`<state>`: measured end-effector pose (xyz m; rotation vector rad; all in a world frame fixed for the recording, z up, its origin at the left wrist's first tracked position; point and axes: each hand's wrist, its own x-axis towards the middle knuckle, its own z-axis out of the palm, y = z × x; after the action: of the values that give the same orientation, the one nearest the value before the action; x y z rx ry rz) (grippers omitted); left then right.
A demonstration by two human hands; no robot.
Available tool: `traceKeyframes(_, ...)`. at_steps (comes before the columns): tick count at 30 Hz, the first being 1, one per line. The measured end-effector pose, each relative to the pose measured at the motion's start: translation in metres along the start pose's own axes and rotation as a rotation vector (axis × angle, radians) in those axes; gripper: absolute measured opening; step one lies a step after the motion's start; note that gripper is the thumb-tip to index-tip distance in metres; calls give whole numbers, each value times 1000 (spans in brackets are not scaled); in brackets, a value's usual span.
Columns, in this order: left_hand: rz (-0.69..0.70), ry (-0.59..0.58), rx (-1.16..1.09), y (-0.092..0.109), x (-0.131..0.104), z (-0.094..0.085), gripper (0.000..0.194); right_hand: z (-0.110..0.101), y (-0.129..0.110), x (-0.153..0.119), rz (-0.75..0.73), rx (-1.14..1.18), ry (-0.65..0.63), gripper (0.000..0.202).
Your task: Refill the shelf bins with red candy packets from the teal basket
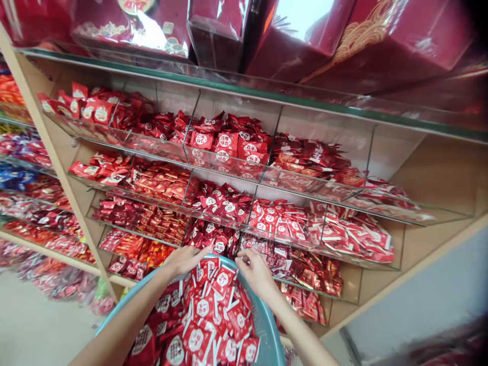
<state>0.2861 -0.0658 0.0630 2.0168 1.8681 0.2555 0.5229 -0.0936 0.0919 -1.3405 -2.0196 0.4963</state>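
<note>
A teal plastic basin (pixel 271 325) filled with red candy packets (pixel 204 307) bearing white round labels is below me, between my forearms. My left hand (pixel 185 261) reaches over its far rim on the left, fingers stretched forward and holding nothing that I can see. On the right, my right hand (pixel 257 272) is at the far rim with its fingers curled in; what they close on, if anything, is hidden. Just beyond both hands lies a shelf compartment of dark red packets (pixel 215 235).
Tilted shelves with glass dividers hold many red packets (pixel 224 142). Large dark red boxes (pixel 297 35) stand on a glass shelf (pixel 244 94) above. A wooden upright (pixel 57 152) separates another rack of colourful packets (pixel 23 142) at left. Bagged goods (pixel 64 279) lie on the floor.
</note>
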Motion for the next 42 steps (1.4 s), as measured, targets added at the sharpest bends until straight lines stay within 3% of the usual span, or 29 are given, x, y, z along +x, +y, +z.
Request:
traceKeyframes(5,3,25,-5,1,4,2,68,-53,11,23,-76,-42,188,22)
traceKeyframes(8,-5,42,12,1,6,2,68,-92,31,46,-53,-239,310,23)
traceKeyframes(10,2,55,21,1,8,3,68,-114,47,62,-4,-435,321,24)
traceKeyframes(14,37,48,12,-1,9,7,65,-139,74,83,65,-772,191,41)
traceKeyframes(19,18,24,3,1,6,6,68,-139,91,100,82,-915,151,40)
traceKeyframes(26,-12,14,-8,1,1,3,68,-119,114,105,96,-877,212,39)
traceKeyframes(33,-19,34,-8,-9,-1,4,66,-113,119,103,58,-844,287,47)
traceKeyframes(36,-21,40,-22,-12,-3,5,67,-121,114,104,10,-765,387,43)
traceKeyframes(39,10,45,-55,-18,-7,6,64,-124,95,98,-104,-624,571,33)
traceKeyframes(42,-1,61,-30,-27,-15,6,63,-99,62,79,-253,-374,682,27)
